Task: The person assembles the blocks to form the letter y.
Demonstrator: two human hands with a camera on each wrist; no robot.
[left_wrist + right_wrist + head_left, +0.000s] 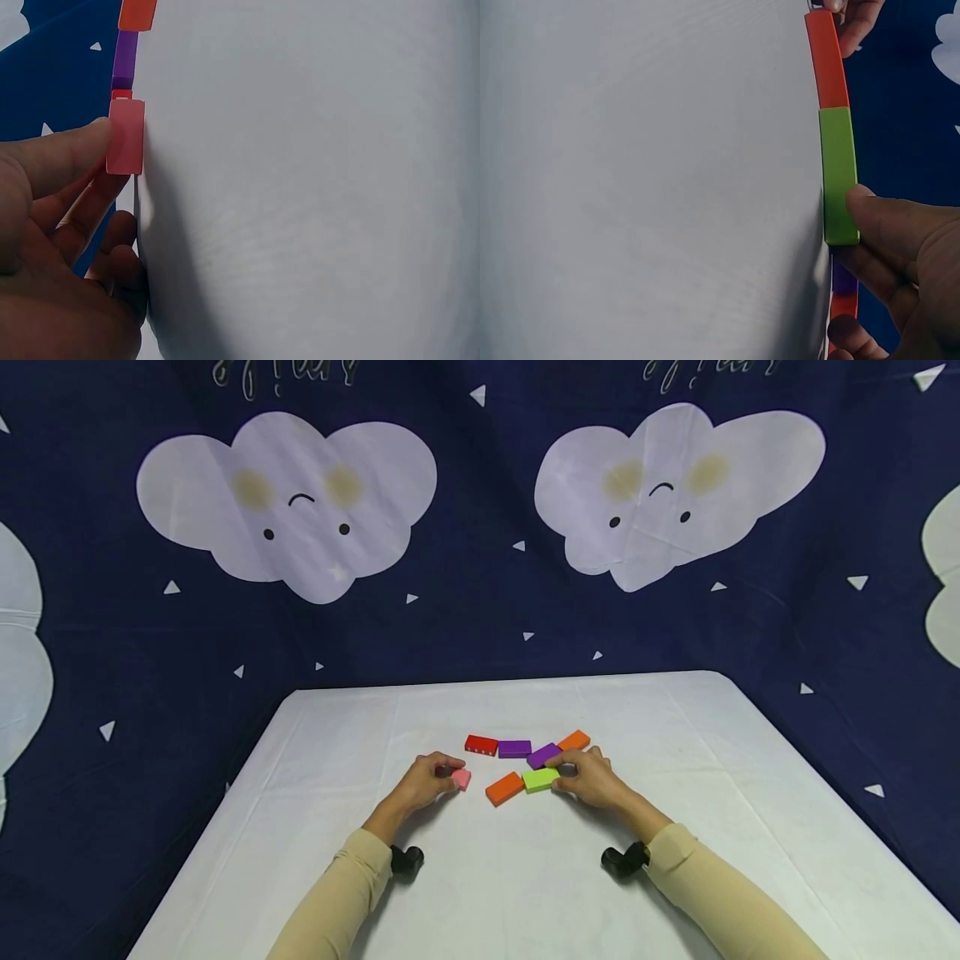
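My left hand (423, 779) pinches a pink domino (461, 779) between thumb and fingers at the left of the group. In the left wrist view the pink domino (126, 142) shows a plain long face, with the thumb at its side. My right hand (592, 777) grips the right end of a lime green domino (539, 779), which lies on the white table. An orange domino (505, 788) meets the green one's left end at an angle. The right wrist view shows the thumb on the green domino (838, 172), end to end with the orange domino (827, 60).
Behind lies a bent row: a red domino (481, 745) with white dots, a purple domino (514, 749), a second purple domino (542, 756) set aslant, and another orange domino (574, 740). The white table (480, 885) ends at a dark blue cloud-print cloth (480, 635).
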